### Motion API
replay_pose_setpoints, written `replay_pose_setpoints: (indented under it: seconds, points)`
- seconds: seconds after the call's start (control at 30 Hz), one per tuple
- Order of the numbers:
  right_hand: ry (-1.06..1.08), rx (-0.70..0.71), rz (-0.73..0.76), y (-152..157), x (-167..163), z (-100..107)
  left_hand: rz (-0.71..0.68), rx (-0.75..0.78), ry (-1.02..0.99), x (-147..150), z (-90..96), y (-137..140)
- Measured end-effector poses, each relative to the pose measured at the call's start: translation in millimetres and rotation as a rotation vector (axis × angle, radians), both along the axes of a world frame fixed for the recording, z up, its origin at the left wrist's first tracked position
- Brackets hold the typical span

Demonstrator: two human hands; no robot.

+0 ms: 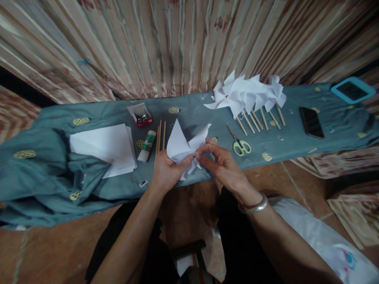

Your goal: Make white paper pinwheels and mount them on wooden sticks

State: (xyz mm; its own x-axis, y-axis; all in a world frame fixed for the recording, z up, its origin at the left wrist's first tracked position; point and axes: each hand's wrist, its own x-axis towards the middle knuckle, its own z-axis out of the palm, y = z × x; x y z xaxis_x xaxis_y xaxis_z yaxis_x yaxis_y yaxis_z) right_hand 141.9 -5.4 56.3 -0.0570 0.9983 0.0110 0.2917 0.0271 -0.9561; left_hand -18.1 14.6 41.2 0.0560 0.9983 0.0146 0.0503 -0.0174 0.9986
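Note:
A white paper pinwheel point(180, 142) is held between my two hands above the front edge of the cloth-covered bench. My left hand point(170, 169) grips its folded paper from the left, thumb near the centre. At that centre, the thumb and fingertips of my right hand point(217, 159) pinch together; a tiny dark spot shows there, too small to name. Several wooden sticks point(160, 136) lie just left of the pinwheel, and a green and white glue stick point(147, 146) is beside them. Behind these stands an open small red and white box point(140, 115) of shiny metal pins.
Finished pinwheels on sticks point(245, 94) lie overlapped at the back right. Green-handled scissors point(241, 146) rest in front of them. Farther right are a black phone point(311, 122) and a blue-framed tablet point(353, 90). White paper sheets point(103, 144) are stacked at left, partly under rumpled cloth point(85, 169).

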Motion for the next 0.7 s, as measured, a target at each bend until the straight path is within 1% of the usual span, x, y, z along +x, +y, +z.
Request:
replay_pose_setpoints:
  seconds: [0.1, 0.3, 0.47, 0.57, 0.7]
  points:
    - [-0.003, 0.006, 0.005, 0.3, -0.4, -0.6, 0.037, -0.005, 0.002, 0.2, -1.6, -0.3]
    - [-0.025, 0.018, -0.004, 0.1, -0.1, -1.1, 0.060, -0.027, 0.025, 0.4, -1.1, -0.4]
    - [-0.037, 0.057, 0.006, -0.1, -0.2, -1.2, 0.090, -0.058, 0.022, 3.8, -0.5, -0.2]
    - [-0.041, 0.062, 0.017, -0.4, -0.4, -0.8, 0.091, -0.080, 0.002, 4.8, 0.2, -0.3]
    - [-0.071, 0.052, -0.008, -1.2, -0.3, -0.5, 0.086, -0.107, -0.028, 5.2, -0.9, -1.1]
